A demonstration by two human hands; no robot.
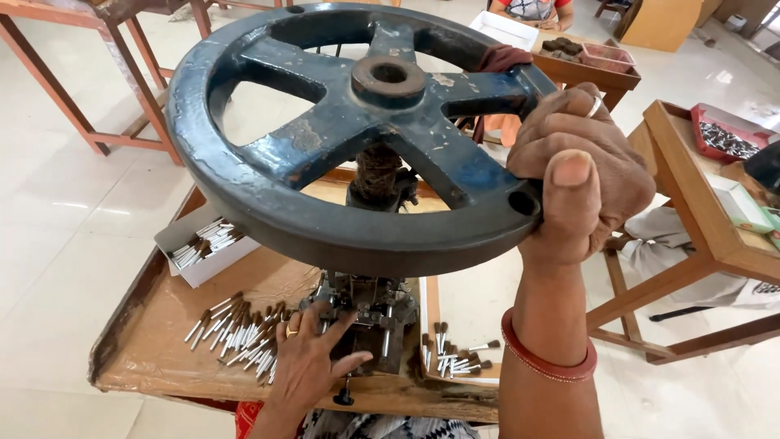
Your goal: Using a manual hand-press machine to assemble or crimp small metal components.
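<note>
Handwheel [357, 138] rim clamped by raised right hand [581, 175]; left hand [313, 354] fingers spread on press base [370, 313].

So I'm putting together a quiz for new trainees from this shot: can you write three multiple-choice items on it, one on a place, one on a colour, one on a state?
1. Where does the loose pile of small silver-stemmed, brown-tipped brush pieces lie?
A. On the floor
B. On the paper-covered wooden table, beside the left hand
C. On top of the wheel

2. What colour is the big spoked metal handwheel?
A. Dark blue, worn
B. Bright yellow
C. White

3. What is the right hand doing?
A. Resting flat on the table
B. Holding a box
C. Gripping the wheel's rim

Answers:
1 B: the pile lies on the table just beside the left hand, which rests its fingers at the small metal press block.
2 A: the paint is dark blue with chipped patches.
3 C: fingers and thumb wrap the rim near a hole.
</note>
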